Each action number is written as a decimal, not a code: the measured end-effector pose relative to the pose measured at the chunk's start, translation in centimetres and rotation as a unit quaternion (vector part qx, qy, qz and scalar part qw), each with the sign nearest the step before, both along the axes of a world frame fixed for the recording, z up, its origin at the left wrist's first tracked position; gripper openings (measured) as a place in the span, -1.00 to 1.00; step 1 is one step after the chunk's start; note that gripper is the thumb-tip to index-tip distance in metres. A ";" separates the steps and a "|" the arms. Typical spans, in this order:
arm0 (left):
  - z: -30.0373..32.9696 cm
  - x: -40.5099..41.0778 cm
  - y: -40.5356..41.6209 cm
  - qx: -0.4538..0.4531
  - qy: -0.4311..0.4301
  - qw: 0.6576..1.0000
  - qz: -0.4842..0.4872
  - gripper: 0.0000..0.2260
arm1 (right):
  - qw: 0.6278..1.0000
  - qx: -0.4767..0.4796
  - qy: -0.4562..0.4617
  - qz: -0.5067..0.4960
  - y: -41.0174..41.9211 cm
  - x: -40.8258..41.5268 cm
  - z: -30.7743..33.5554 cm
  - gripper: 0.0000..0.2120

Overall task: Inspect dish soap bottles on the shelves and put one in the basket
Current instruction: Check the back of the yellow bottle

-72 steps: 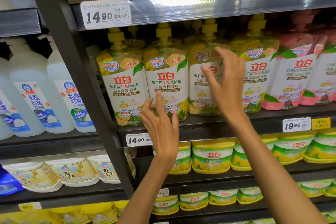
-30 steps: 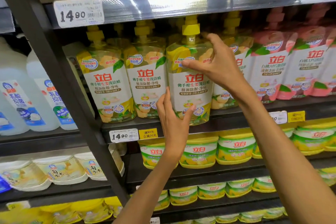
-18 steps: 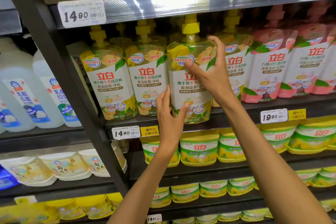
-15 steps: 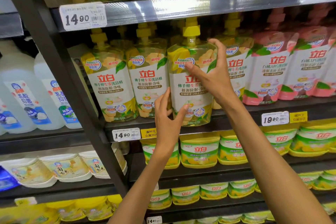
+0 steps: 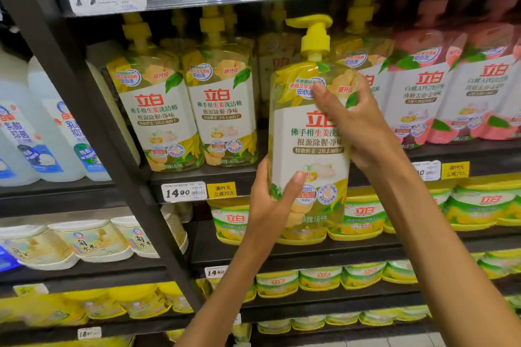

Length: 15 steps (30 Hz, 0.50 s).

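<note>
- Holding a yellow dish soap bottle point(image 5: 307, 149) upright, off and in front of the shelf point(image 5: 203, 177).
- Left hand point(image 5: 270, 205) cupping its lower edge, thumb pressing the label.
- Right hand point(image 5: 358, 124) wrapping its upper side, thumb across the front.
- Sitting left of it on the shelf: two matching bottles point(image 5: 191, 110).

You're in a shop: dark shelves point(image 5: 203, 180) packed with rows of identical soap bottles point(image 5: 158, 118), price tags point(image 5: 184, 191) on the edges (14.90).
</note>
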<state>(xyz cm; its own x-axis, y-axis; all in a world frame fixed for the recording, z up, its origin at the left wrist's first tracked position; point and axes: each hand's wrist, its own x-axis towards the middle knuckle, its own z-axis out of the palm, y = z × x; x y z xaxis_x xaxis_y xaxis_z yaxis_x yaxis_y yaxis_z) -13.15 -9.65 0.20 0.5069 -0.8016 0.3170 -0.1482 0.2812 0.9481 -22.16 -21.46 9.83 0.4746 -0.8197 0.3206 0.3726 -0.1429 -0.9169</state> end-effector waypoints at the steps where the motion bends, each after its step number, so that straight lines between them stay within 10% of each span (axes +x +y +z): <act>1: 0.2 -0.3 0.4 0.001 0.012 1.000 -0.006 -0.54 | 1.000 0.004 0.000 0.010 0.3 -0.4 0.0 -0.19; 15: -2.0 -3.4 7.9 0.152 0.191 0.958 -0.148 -0.66 | 0.990 0.132 -0.030 0.040 5.0 -4.5 -6.8 -0.30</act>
<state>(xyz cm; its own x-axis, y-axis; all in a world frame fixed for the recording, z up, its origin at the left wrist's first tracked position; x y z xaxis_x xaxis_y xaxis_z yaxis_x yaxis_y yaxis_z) -16.54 -1.71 -1.84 0.2757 -0.9541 -0.1166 0.2696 -0.0397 0.9622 -26.62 -16.47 2.98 0.5282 -0.8393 0.1288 0.4276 0.1318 -0.8943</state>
